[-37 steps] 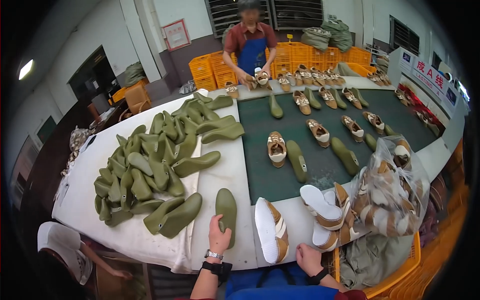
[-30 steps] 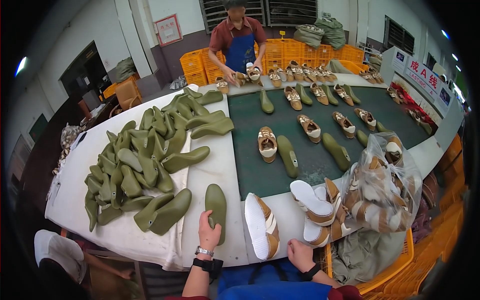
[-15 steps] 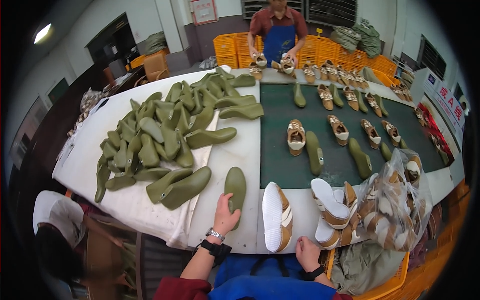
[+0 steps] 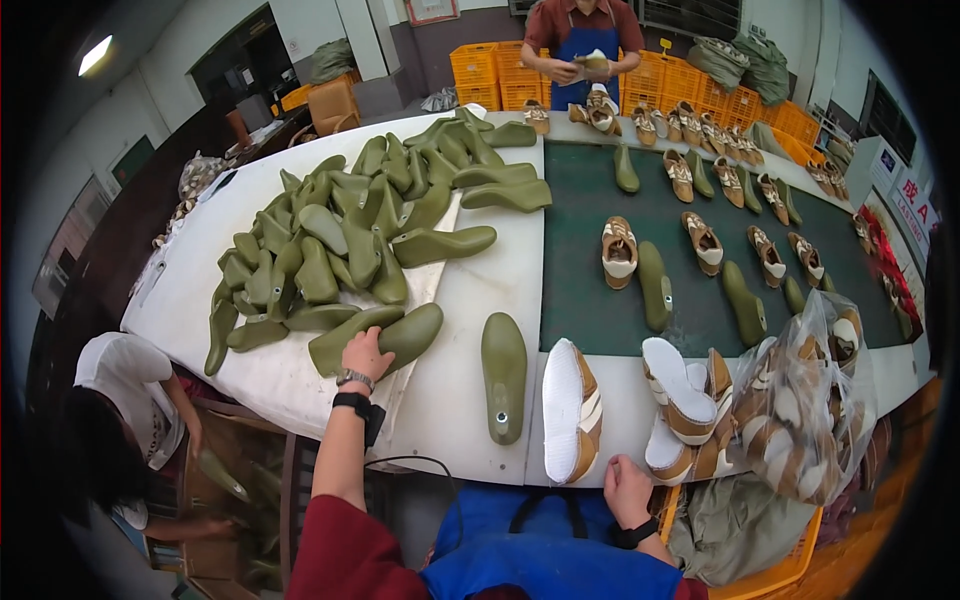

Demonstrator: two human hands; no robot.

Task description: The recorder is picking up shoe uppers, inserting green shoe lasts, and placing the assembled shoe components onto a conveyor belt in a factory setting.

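My left hand (image 4: 366,354) reaches to the near edge of a heap of green shoe lasts (image 4: 320,245). Its fingers are closed over the heel end of a green shoe last (image 4: 418,332), right beside another last (image 4: 338,338). A single last (image 4: 503,372) lies alone on the white tabletop, toe pointing away from me. To its right, a brown and white shoe (image 4: 590,415) rests on its side, white sole showing. Near the table's front edge my right hand (image 4: 628,490) is loosely curled, nothing visible in it, close to more stacked shoes (image 4: 688,405).
A clear plastic bag of shoes (image 4: 805,410) stands at the right edge, above an orange crate (image 4: 790,570). Shoes and lasts line a dark green conveyor belt (image 4: 690,320). Across the table a co-worker (image 4: 588,35) handles something; another person (image 4: 125,400) bends over a box at left.
My left hand has let go of the lone last and moved left to the pair by the heap. That last now lies straighter. The co-worker opposite has raised their hands, holding something.
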